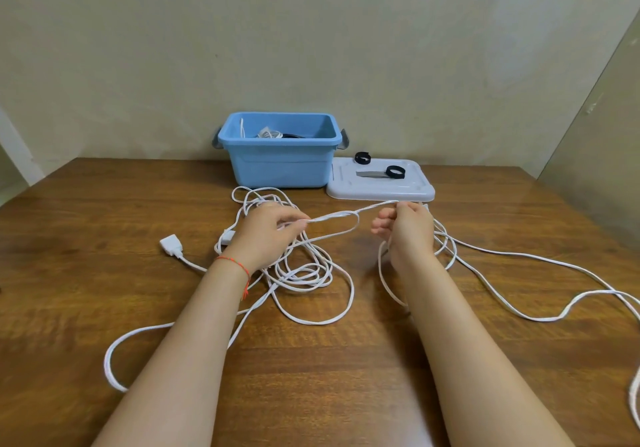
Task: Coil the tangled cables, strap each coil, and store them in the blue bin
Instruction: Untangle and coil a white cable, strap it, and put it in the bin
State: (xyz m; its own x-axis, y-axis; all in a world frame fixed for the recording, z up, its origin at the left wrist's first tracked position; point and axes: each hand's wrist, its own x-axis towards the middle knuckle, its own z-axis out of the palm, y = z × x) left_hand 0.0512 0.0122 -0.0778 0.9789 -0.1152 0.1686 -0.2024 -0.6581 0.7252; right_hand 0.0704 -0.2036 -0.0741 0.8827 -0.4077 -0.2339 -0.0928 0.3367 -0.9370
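Now, cable: the white cable (304, 273) lies in a loose tangle on the table (104, 204), just in front of the blue bin (280, 166), with long runs trailing off to either side of it.
Left hand: the left hand (266, 235) pinches a doubled bend of the cable between thumb and fingertips, lifted above the tangle.
Right hand: the right hand (405, 232) has its fingers curled round the same strand, so a short stretch hangs taut between the two hands in front of the bin.
Handling: it looks light, thin and limp, likely to flop and snag on its own loops; a smooth jacket may slide through a loose grip.
Where to hold: best taken near a free end, such as the plug (172, 244) left of the tangle, feeding loops hand to hand.
Straps: black straps (394, 172) wait on the grey lid (415, 192) right of the bin.
Bin contents: some coiled cables already sit inside the bin.
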